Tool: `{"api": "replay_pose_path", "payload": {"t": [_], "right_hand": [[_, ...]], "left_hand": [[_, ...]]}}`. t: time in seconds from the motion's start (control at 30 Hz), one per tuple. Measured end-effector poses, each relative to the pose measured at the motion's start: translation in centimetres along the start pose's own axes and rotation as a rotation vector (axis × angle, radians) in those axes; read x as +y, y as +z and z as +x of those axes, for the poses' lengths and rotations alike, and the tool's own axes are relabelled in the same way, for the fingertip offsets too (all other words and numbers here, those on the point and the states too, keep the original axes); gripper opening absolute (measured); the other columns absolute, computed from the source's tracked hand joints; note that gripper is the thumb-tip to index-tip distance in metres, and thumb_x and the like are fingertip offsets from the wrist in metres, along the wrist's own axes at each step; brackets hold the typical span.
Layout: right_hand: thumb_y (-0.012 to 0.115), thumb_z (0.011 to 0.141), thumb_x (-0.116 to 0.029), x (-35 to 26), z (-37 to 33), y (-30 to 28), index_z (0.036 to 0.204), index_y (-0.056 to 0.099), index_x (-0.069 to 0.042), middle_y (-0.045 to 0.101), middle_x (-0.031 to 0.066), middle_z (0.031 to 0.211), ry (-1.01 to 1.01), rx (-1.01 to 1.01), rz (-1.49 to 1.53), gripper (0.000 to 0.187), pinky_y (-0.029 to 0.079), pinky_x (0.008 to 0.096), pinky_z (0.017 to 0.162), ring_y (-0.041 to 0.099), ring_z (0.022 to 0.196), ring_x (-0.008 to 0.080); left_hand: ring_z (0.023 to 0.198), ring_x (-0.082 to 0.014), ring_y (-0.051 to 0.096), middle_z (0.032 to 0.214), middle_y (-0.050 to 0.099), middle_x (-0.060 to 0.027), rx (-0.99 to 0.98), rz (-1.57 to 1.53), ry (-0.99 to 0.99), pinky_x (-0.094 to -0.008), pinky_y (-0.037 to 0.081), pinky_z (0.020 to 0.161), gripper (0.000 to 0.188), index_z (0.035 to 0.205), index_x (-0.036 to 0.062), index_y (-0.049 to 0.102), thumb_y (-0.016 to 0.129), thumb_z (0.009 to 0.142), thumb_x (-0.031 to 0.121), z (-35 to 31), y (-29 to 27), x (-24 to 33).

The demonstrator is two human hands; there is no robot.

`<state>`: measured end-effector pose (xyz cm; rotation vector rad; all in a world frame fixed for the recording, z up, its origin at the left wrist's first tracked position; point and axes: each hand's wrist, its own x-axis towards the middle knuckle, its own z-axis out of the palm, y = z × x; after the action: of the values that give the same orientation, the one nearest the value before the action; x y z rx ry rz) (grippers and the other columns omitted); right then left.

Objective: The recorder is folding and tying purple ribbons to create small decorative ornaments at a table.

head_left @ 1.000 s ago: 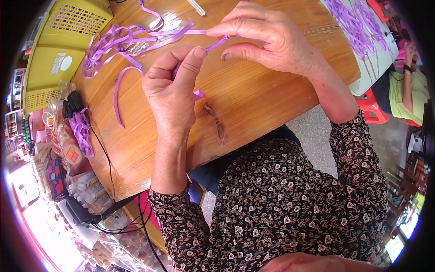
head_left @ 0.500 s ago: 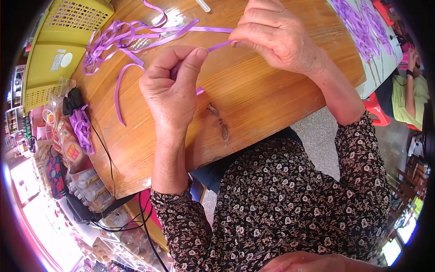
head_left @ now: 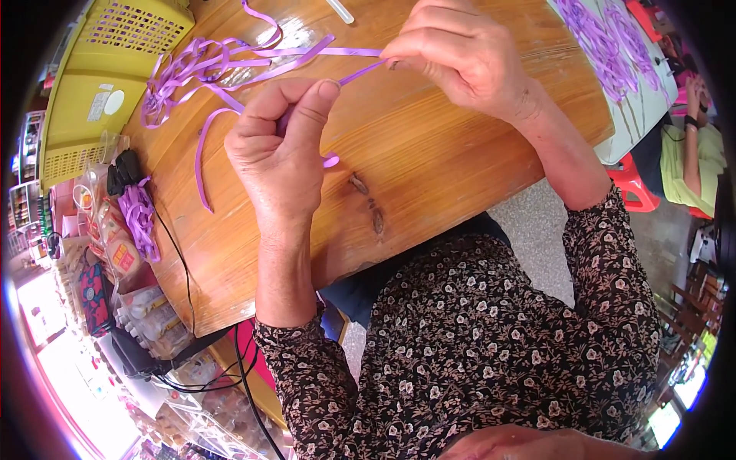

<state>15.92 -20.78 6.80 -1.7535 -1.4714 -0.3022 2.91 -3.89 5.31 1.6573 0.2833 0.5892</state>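
A narrow purple ribbon (head_left: 360, 73) is stretched between my two hands above the wooden table (head_left: 429, 176). My left hand (head_left: 280, 146) is closed around it, thumb on top, and a short end pokes out below the palm. At the other end my right hand (head_left: 460, 57) pinches the ribbon between thumb and fingers. From the right fingertips another length runs left toward a loose tangle of purple ribbon (head_left: 184, 77) lying at the far left of the table. What is folded inside my left fist is partly hidden.
A yellow plastic basket (head_left: 73, 115) stands at the far left. Along the left edge lie a purple ribbon bundle (head_left: 138, 218), plastic bags and a black cable (head_left: 180, 257). More purple ribbon (head_left: 598, 46) lies on a white table at the right, where another person (head_left: 694, 153) sits.
Both hands have shifted slightly left, the left one a little more. The ribbon stretch between them is slightly longer. The tangle on the table lies nearly as before.
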Motion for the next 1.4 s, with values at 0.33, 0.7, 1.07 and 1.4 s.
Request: {"api": "replay_pose_path", "payload": {"t": [0.33,0.7,1.07,1.4], "right_hand": [[0.073,0.075,-0.011,2.4,-1.1,1.7,0.108,0.064,-0.007,0.064,0.0036,0.083,0.056,0.101,0.196,0.035,0.05,0.0262,0.074,0.062,0.081,0.0132],[0.069,0.08,-0.009,1.4,-0.3,1.3,0.089,0.067,-0.004,0.063,0.0005,0.075,0.062,0.08,0.202,0.011,0.048,0.0241,0.064,0.059,0.069,0.0105],[0.067,0.081,-0.004,10.1,-2.7,-3.5,0.073,0.061,-0.003,0.058,-0.0054,0.069,0.351,0.92,0.406,0.01,0.035,0.0199,0.053,0.047,0.06,0.003],[0.07,0.079,-0.008,10.1,-1.9,-4.5,0.088,0.066,-0.004,0.063,-0.0007,0.081,0.447,1.022,0.475,0.011,0.043,0.0241,0.068,0.056,0.073,0.0091]], "left_hand": [[0.046,0.0002,0.029,0.056,0.046,0.0081,-0.018,-0.266,-0.163,-0.0188,0.019,0.042,0.008,0.08,0.0019,0.067,0.065,0.084,0.008,0.4,0.2,-0.8],[0.056,-0.0005,0.041,0.066,0.054,0.0067,-0.131,-0.23,-0.188,-0.0162,0.029,0.046,0.01,0.091,0.0027,0.067,0.067,0.084,0.01,-0.2,1.0,-0.2],[0.074,-0.0044,0.054,0.084,0.064,0.0008,-0.181,0.06,-0.025,-0.0173,0.043,0.067,0.016,0.098,0.0018,0.067,0.067,0.083,0.007,1.2,-1.7,-0.2],[0.07,-0.0029,0.049,0.078,0.062,0.0029,-0.12,-0.103,-0.156,-0.017,0.038,0.061,0.015,0.096,0.0033,0.068,0.069,0.081,0.008,1.2,-2.9,0.8]]}}
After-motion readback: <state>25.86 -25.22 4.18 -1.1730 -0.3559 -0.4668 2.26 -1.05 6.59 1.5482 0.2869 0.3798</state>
